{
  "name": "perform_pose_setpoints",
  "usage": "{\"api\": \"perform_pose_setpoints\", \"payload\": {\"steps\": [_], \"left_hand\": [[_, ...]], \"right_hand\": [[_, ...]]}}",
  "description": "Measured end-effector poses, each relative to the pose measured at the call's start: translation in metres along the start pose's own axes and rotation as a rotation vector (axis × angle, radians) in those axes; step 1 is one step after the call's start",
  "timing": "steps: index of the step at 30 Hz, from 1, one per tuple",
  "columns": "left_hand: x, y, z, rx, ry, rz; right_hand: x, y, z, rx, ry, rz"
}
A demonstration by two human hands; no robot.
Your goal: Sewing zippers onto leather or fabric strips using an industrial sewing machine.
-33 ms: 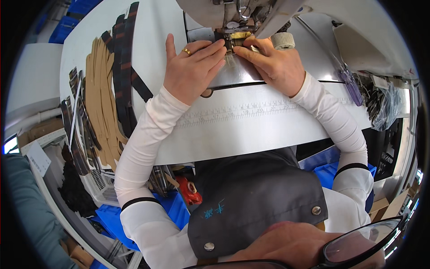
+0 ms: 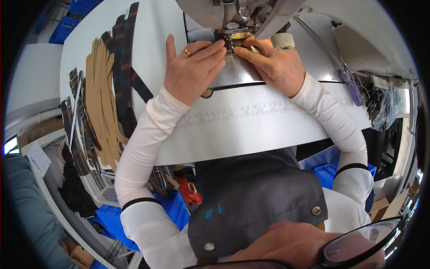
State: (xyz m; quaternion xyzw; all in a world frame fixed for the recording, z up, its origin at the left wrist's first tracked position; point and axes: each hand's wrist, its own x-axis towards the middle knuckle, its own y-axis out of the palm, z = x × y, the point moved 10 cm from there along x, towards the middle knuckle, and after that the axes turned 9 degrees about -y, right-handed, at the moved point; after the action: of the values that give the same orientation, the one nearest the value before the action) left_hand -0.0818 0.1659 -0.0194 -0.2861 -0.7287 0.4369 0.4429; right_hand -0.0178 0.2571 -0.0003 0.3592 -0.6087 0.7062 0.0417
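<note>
Pressing down from both sides, the two hands meet at a small dark piece with a yellow-gold edge (image 2: pixel 236 39) that lies on the smooth grey metal plate (image 2: pixel 237 74) under the head of a sewing machine (image 2: pixel 251 13). The left hand (image 2: pixel 192 71) lies flat with its fingers stretched and close together, a gold ring (image 2: pixel 186 52) on one of them, and its fingertips touch the left edge of the piece. The right hand (image 2: pixel 273 65) is half curled, its index finger and thumb pinched against the right edge of the same piece, just below the needle area; how much of the piece lies under the fingers cannot be told. Both forearms wear white, smooth stretch sleeves (image 2: pixel 152 134) with a thin black band near the upper arm.

The white table (image 2: pixel 251 130) has a matt surface with a printed ruler strip (image 2: pixel 233 112) running across it in front of the plate. To the left, long narrow straps in tan and dark striped fabric (image 2: pixel 109 89) lie fanned out over the table's edge. A white ribbed spool (image 2: pixel 283 41) stands just beside the right hand. A violet transparent tool (image 2: pixel 349 85) lies further right, near clear plastic bags (image 2: pixel 385 105) holding dark parts. Blue plastic crates (image 2: pixel 170 210) sit below the table
</note>
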Motion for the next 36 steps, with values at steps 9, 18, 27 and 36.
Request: {"api": "perform_pose_setpoints", "payload": {"steps": [9,18,27,36], "left_hand": [[-0.001,0.0,-0.002,-0.013,-0.013,-0.006],[0.002,0.002,0.006,-0.118,-0.099,-0.03],[0.009,0.002,0.008,0.003,-0.066,-0.01],[0.027,-0.007,0.095,-0.654,-0.498,0.023]], "right_hand": [[0.002,-0.004,-0.001,0.016,0.077,0.009],[-0.002,-0.002,-0.016,0.086,0.133,0.007],[0.001,0.002,-0.019,0.04,0.134,0.045],[-0.046,-0.023,-0.028,0.124,0.22,0.024]]}}
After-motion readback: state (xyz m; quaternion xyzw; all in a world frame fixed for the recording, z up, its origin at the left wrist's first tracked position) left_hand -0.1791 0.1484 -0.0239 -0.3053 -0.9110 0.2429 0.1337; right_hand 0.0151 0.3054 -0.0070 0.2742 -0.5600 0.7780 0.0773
